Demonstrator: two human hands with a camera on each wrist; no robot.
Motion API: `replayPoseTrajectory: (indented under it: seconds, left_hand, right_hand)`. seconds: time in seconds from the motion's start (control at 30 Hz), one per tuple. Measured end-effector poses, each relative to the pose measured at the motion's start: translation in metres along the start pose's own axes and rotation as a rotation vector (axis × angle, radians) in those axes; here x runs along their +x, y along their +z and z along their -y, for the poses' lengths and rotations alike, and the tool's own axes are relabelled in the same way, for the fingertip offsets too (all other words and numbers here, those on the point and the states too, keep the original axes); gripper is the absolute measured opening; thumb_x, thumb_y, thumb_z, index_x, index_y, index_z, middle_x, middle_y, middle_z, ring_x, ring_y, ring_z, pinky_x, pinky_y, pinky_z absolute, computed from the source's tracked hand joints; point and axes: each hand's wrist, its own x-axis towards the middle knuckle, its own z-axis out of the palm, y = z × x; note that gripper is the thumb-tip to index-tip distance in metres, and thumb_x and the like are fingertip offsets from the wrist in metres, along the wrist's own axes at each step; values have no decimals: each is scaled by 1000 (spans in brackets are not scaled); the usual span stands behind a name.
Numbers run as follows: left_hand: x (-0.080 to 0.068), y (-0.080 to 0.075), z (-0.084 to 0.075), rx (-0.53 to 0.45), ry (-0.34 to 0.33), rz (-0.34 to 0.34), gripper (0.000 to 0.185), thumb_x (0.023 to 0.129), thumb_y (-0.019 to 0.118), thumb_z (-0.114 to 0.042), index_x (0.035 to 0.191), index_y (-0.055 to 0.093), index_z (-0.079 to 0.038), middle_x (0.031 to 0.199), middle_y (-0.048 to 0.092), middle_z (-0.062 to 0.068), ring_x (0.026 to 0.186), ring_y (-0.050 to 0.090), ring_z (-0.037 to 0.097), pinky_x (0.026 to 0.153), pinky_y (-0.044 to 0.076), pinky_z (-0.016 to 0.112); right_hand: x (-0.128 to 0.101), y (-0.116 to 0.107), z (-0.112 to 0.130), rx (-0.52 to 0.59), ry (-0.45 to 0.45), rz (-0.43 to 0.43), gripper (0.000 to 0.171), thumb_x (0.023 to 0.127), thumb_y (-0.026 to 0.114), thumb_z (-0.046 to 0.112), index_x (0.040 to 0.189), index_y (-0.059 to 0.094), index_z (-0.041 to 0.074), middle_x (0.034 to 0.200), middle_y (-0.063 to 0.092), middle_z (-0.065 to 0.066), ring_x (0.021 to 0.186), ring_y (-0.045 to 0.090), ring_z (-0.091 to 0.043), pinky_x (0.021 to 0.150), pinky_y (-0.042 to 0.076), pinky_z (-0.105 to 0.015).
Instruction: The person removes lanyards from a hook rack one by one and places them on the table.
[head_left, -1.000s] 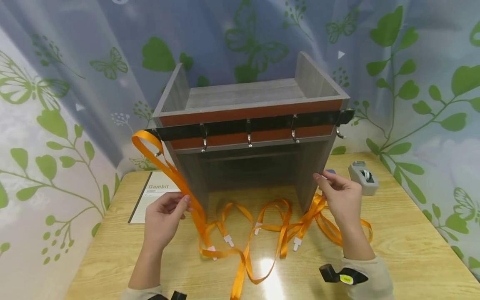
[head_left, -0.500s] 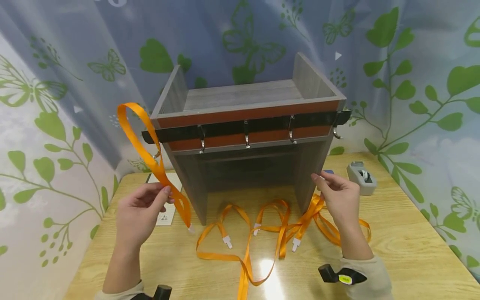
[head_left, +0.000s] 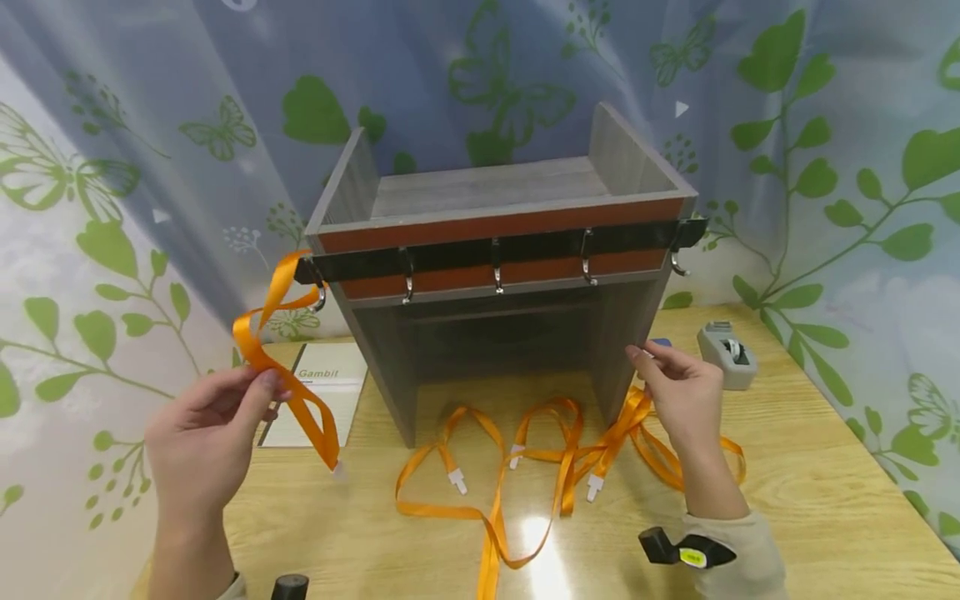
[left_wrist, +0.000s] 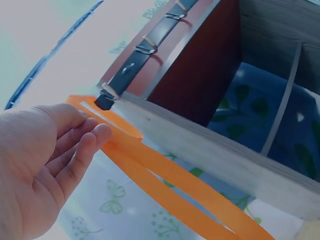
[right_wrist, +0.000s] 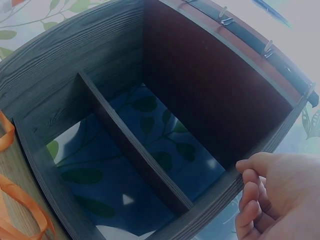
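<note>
My left hand (head_left: 206,433) pinches an orange lanyard (left_wrist: 135,150) between thumb and fingers, left of a grey wooden shelf unit (head_left: 487,185). The lanyard's upper loop overlaps the left end of the black hook bar (head_left: 450,258), around the leftmost hook (head_left: 320,298). Its lower end hangs down with a pale clip (head_left: 337,468) above the table. My right hand (head_left: 682,400) grips the front edge of the unit's right side panel, thumb on the inner side in the right wrist view.
More orange lanyards (head_left: 495,523) with white clips lie tangled on the wooden table (head_left: 810,467) before the unit. A notebook marked Gambit (head_left: 318,400) lies at left, a grey tape dispenser (head_left: 727,354) at right. A patterned curtain (head_left: 420,75) hangs behind.
My left hand has moved left and nearer, pulling the lanyard off the table. Its upper loop has twisted and drawn in towards the left hook. The right hand stays on the panel.
</note>
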Motion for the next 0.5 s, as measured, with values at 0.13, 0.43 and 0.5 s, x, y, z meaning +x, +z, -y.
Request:
replayPoseTrajectory:
  seconds: [0.13,0.43,0.5]
  left_hand:
    - [-1,-4,-4,-8,-4,-28,12,79,58,30,90,62,27,81,77,10,67,73,14,56,56,17]
    - [-11,-17,-6,4,-23,-54,12,78,57,33,87,62,26,86,77,12,69,74,15,55,57,17]
    - [-13,-19,-6,15,-24,-54,12,78,57,33,87,62,26,86,77,11,69,74,14,55,57,17]
  right_hand:
    - [1,-1,0,0,-2,-3,24,87,78,11,104,76,-5,63,65,13,46,49,-7,41,41,-18]
    - [2,-1,-3,18,25,-2,23,86,78,9,105,76,-5,65,67,14,48,49,-6,45,44,-16]
    - [2,-1,-3,21,21,-5,23,86,78,9,104,76,-5,64,67,14,48,49,-6,44,44,-16]
